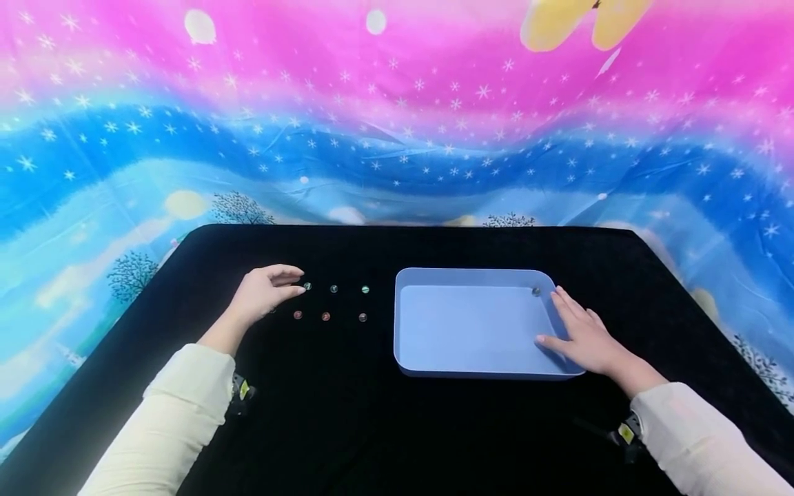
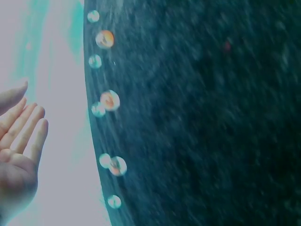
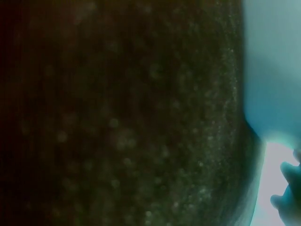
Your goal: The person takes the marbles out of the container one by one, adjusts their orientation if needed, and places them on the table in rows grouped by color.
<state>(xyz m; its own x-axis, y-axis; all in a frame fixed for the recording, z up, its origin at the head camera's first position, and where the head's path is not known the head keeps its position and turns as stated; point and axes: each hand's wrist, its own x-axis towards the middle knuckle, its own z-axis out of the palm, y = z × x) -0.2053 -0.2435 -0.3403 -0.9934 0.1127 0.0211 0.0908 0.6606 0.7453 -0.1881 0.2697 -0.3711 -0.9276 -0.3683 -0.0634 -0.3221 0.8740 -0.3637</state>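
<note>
Several small glass marbles lie in two loose rows on the black cloth, greenish ones behind and reddish ones in front. My left hand is at the left end of the rows, its thumb tip right at a greenish marble. In the left wrist view the fingers of this left hand are extended, with nothing between them and the thumb. On the right, my right hand rests at the side of a blue plastic tray, fingers straight along the rim and thumb over the inside. One marble sits in the tray's far right corner.
Black cloth covers the table, whose far edge meets a pink and blue printed backdrop. The tray's raised walls stand just right of the marbles. Part of a marble shows beside the left hand.
</note>
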